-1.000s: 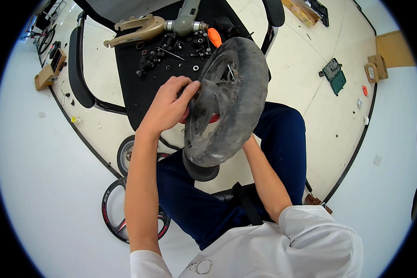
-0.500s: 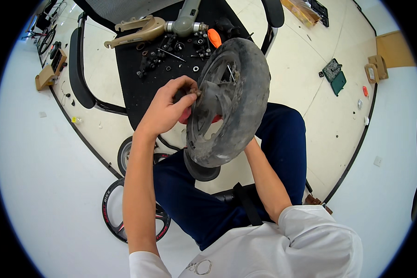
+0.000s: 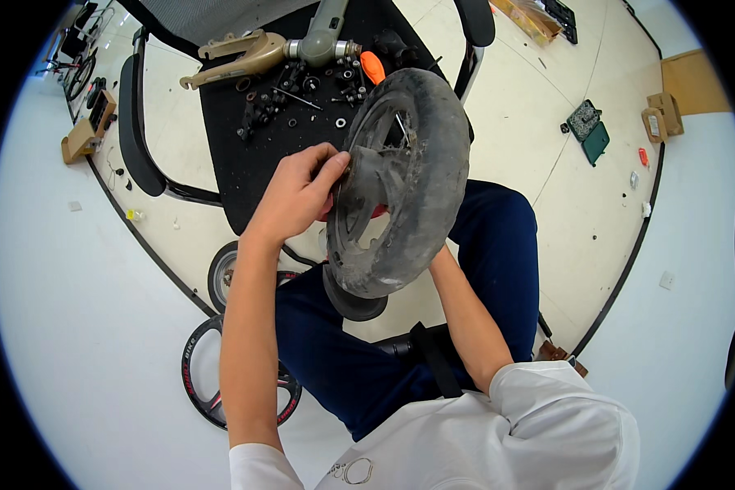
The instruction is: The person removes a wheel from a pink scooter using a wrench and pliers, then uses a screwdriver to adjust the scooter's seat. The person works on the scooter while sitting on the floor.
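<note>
I sit holding a dirty grey wheel (image 3: 420,163) with a worn tyre, tilted up over my lap. My left hand (image 3: 298,196) is at its left side, thumb and fingers pinched on the hub (image 3: 367,175). My right hand is hidden behind the wheel; only its forearm (image 3: 465,327) shows, running up to the wheel's lower rim, and it seems to carry the wheel. Something red (image 3: 376,211) shows through the spokes. A dark round part (image 3: 353,302) hangs just below the wheel.
A black chair seat (image 3: 245,163) in front of me bears small nuts and bolts (image 3: 302,90), a tan fork-shaped part (image 3: 237,57), a grey tube (image 3: 327,41) and an orange-handled tool (image 3: 373,67). Two wheels (image 3: 212,384) lie on the floor at my left. A green case (image 3: 590,131) lies at right.
The wheel has tipped more upright, showing more of its spoked face. My left hand has slid from over the hub to the hub's left edge.
</note>
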The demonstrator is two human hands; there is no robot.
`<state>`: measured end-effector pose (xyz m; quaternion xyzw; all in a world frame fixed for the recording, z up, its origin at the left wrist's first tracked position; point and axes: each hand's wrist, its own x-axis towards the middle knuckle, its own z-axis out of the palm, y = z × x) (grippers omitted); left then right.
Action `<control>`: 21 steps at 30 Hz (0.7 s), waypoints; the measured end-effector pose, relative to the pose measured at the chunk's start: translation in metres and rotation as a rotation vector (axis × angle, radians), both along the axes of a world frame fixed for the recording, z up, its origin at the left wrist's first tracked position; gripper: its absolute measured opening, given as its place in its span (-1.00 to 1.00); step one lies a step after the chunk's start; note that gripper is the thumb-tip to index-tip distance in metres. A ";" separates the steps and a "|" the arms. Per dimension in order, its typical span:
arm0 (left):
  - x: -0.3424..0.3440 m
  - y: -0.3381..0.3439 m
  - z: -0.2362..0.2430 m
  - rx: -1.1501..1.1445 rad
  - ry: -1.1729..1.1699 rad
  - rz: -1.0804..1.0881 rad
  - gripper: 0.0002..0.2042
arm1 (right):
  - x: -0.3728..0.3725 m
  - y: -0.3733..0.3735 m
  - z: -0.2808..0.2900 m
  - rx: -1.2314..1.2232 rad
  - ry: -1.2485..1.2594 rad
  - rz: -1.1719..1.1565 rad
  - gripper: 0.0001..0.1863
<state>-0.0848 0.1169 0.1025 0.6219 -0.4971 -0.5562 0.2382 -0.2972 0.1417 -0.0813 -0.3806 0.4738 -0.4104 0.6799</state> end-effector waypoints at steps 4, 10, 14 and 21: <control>0.004 0.010 -0.014 -0.185 0.056 0.078 -0.86 | 0.002 -0.001 0.012 -0.066 0.013 -0.049 -0.73; -0.001 0.011 -0.009 -0.239 0.014 0.026 -0.85 | -0.001 0.000 0.009 0.022 0.004 0.008 -0.75; 0.002 0.013 -0.018 -0.255 0.101 0.100 -0.84 | 0.004 0.000 0.016 -0.047 0.003 -0.040 -0.76; 0.005 0.011 -0.021 -0.346 -0.171 -0.032 -0.74 | 0.002 0.002 0.012 -0.005 -0.063 -0.019 -0.71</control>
